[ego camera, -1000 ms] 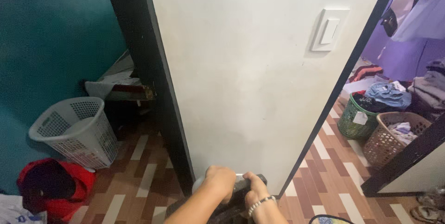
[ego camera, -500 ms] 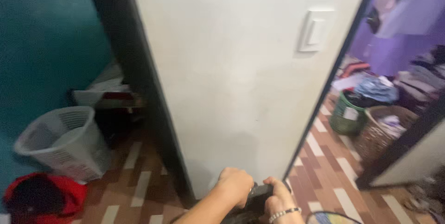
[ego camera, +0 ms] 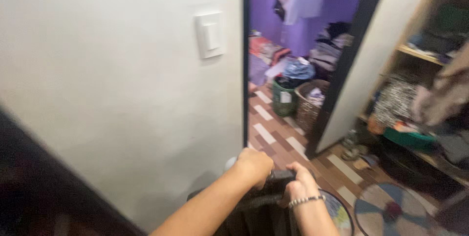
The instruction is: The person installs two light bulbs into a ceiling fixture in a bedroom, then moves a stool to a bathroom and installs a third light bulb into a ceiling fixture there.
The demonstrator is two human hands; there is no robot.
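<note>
Left hand (ego camera: 254, 165) and right hand (ego camera: 299, 186) — each grip clenched round dark handle (ego camera: 279, 176), white wall switch (ego camera: 210, 34) above

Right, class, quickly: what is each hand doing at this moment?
Left hand: closed on the dark handle.
Right hand: closed on the same dark handle, a beaded bracelet on the wrist.

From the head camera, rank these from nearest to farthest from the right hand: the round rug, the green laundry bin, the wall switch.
From the right hand:
1. Round rug, on the floor just to its right.
2. Green laundry bin, beyond the doorway, ahead on the floor.
3. Wall switch, high on the white wall, up and left. It and the bin are close to call.
</note>
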